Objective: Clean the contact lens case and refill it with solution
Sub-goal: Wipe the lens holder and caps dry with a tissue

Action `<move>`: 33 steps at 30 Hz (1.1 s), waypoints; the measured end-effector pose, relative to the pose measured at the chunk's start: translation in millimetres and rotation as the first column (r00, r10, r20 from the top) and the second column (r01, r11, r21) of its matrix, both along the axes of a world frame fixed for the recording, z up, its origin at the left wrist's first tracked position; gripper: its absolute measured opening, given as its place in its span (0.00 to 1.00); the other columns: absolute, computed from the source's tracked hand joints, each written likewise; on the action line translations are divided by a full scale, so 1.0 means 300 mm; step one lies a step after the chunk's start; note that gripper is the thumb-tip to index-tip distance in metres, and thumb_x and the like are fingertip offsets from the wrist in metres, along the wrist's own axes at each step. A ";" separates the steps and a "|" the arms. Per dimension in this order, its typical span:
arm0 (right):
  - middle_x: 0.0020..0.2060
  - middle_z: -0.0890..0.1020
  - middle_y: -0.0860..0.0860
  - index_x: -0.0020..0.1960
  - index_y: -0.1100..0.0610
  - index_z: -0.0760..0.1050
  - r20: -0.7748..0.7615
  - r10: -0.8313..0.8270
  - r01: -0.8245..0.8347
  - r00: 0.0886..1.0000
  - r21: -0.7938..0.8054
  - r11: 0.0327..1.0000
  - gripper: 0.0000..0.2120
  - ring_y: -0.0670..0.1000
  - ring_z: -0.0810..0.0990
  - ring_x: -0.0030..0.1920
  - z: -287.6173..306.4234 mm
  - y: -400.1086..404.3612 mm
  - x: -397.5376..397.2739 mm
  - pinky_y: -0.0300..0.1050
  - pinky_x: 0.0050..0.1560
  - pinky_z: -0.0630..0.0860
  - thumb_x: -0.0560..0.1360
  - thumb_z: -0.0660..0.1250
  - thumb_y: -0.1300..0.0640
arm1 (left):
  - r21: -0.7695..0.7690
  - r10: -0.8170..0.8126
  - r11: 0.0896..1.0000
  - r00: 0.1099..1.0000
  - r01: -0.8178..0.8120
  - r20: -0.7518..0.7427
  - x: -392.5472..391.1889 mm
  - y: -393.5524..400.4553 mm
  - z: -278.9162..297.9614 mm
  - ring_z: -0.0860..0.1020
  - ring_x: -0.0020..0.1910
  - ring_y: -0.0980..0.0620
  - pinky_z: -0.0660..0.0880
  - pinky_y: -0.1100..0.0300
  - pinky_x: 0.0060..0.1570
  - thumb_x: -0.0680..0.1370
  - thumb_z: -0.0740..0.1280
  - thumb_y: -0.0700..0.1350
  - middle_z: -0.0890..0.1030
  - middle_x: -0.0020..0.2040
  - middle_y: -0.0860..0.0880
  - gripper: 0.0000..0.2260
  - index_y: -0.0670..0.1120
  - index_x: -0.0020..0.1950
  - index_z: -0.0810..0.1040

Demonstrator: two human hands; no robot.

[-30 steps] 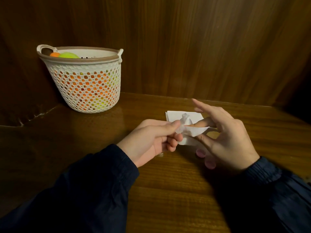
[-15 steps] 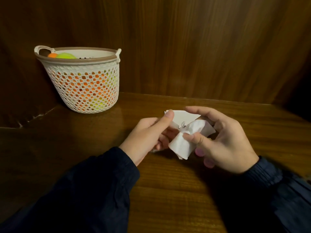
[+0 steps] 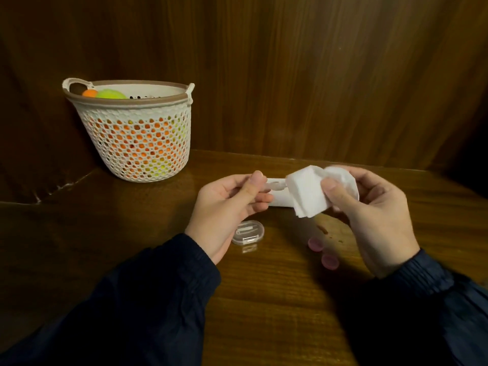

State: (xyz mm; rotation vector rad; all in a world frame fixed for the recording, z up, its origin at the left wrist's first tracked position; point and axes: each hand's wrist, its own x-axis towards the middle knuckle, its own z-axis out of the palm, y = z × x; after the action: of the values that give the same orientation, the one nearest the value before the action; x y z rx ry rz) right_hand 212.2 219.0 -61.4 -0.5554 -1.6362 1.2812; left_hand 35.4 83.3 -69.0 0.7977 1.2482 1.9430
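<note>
My left hand [image 3: 227, 207] pinches one end of a clear contact lens case [image 3: 275, 185] just above the table. The case's other end goes under a folded white tissue [image 3: 307, 192], which my right hand [image 3: 369, 212] grips between thumb and fingers. Whether the tissue is pressed into a well of the case is hidden. Two pink round caps [image 3: 315, 244] [image 3: 330, 261] lie loose on the wooden table below my right hand.
A small clear oval box [image 3: 248, 232] with white pieces inside lies by my left wrist. A flat white sheet [image 3: 280, 200] lies under the case. A white lattice basket [image 3: 137, 136] holding orange and green items stands at the back left, against wooden walls.
Both hands have spread apart a little, and the tissue has shifted right over the case's end. The clear oval box and both pink caps have come into sight.
</note>
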 end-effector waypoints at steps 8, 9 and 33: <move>0.44 0.88 0.47 0.50 0.43 0.82 0.119 -0.014 0.028 0.993 -0.115 0.993 0.05 0.63 0.88 0.41 -0.044 -0.062 -0.038 0.62 0.30 0.81 0.76 0.77 0.50 | -0.030 0.021 0.999 0.987 -0.026 -0.157 0.026 0.010 -0.025 0.87 0.42 0.48 0.83 0.61 0.40 0.72 0.77 0.55 0.89 0.46 0.42 0.19 0.40 0.51 0.85; 0.44 0.88 0.49 0.50 0.44 0.83 0.084 0.008 0.002 0.996 -0.120 0.993 0.05 0.61 0.89 0.42 -0.039 -0.073 -0.042 0.54 0.30 0.80 0.76 0.77 0.51 | -0.040 0.022 0.999 0.984 -0.030 -0.177 0.032 0.012 -0.028 0.88 0.42 0.48 0.83 0.61 0.41 0.73 0.76 0.54 0.89 0.45 0.42 0.18 0.39 0.50 0.84; 0.41 0.89 0.56 0.48 0.58 0.89 -0.016 0.237 -0.225 0.971 -0.380 0.897 0.07 0.47 0.88 0.36 -0.056 -0.077 -0.050 0.34 0.28 0.77 0.78 0.72 0.65 | -0.046 0.141 0.978 0.806 -0.204 -0.576 0.076 0.015 -0.039 0.86 0.47 0.58 0.85 0.57 0.48 0.72 0.80 0.39 0.88 0.48 0.55 0.10 0.50 0.50 0.88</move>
State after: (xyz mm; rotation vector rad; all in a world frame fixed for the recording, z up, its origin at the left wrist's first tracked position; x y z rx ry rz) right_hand 197.1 195.7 -78.1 -0.6269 -1.5167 1.7969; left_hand 58.2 87.9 -80.8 1.3143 1.8158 1.8107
